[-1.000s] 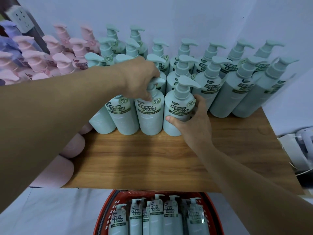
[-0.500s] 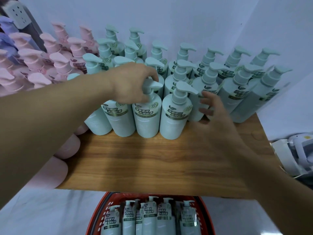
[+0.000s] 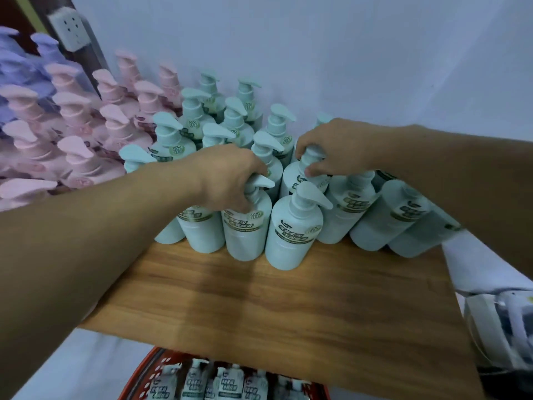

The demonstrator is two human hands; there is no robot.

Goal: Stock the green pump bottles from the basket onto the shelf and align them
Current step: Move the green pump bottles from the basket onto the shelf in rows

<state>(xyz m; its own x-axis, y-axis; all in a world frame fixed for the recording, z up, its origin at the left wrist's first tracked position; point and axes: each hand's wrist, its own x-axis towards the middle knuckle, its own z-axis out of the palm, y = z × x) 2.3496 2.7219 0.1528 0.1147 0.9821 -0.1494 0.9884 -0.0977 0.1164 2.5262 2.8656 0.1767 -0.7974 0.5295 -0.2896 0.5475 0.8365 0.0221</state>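
Both hands are gripping pump necks: left hand (image 3: 230, 180) on a front-row bottle (image 3: 245, 226), right hand (image 3: 334, 151) on the bottle behind (image 3: 302, 174), both upright directly below the palms, basket (image 3: 150, 376) stock nearer me.

Right hand (image 3: 340, 148) now atop a second-row pump bottle (image 3: 305, 174).

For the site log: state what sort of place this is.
Probably a shop or stockroom: a wooden shelf packed with rows of identical green pump bottles and pink ones, and a red basket of more stock below.
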